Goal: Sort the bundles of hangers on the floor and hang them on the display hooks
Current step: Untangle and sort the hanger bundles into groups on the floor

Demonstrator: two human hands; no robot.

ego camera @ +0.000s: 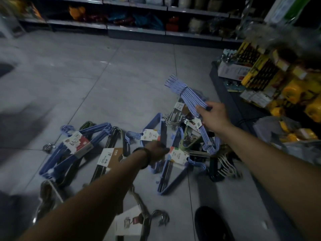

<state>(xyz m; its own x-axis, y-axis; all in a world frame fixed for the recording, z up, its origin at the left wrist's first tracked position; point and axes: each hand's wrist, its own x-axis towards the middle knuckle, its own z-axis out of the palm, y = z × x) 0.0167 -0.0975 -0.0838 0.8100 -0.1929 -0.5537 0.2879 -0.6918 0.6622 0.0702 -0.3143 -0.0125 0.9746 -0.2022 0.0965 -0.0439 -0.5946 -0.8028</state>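
Hanger bundles (111, 157) heaped on a dim shop floor (104, 75).
Right hand (214, 117), fingers curled, grips a lilac bundle (188, 95) lifted toward 11 o'clock. Left hand (156, 151) reaches into the heap at 6 o'clock; its fingers are blurred, perhaps touching a blue bundle (153, 123), so I cannot tell its grip. Shelf goods (260, 66) at 2 o'clock are smeared.

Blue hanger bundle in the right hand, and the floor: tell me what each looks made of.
Blue hanger bundle, gripped by the right hand: thin rods, matte blue with pale edges, so probably coated wire or slim plastic; blur leaves it open. Floor: large grey tiles, likely ceramic, with straight joint lines and a dull sheen.
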